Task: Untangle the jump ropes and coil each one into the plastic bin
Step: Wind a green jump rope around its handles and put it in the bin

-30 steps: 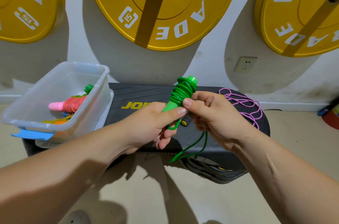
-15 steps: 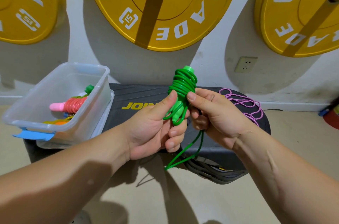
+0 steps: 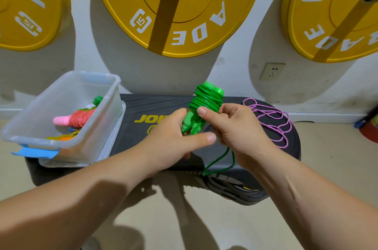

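A green jump rope [image 3: 207,99] is wound in tight coils around its own green handles, held upright over the black step platform [image 3: 155,104]. My left hand [image 3: 173,139] grips the lower part of the handles. My right hand [image 3: 233,129] pinches the coils from the right with thumb and fingers. A short loop of green cord hangs below my right hand. A pink braided rope [image 3: 272,120] lies loose on the platform's right end. The clear plastic bin [image 3: 102,110] at the left holds a coiled red rope with pink handle [image 3: 75,118] and other coloured ropes.
The bin sits on its lid with blue clips at the platform's left end. Three yellow weight plates [image 3: 180,4] hang on the white wall behind. A wall socket [image 3: 272,71] is at the right. A red object lies at the far right floor edge.
The hanging green cord has grown shorter as more coils went round the handles. My left hand shifted its grip lower, with the thumb now stretched out under my right hand.
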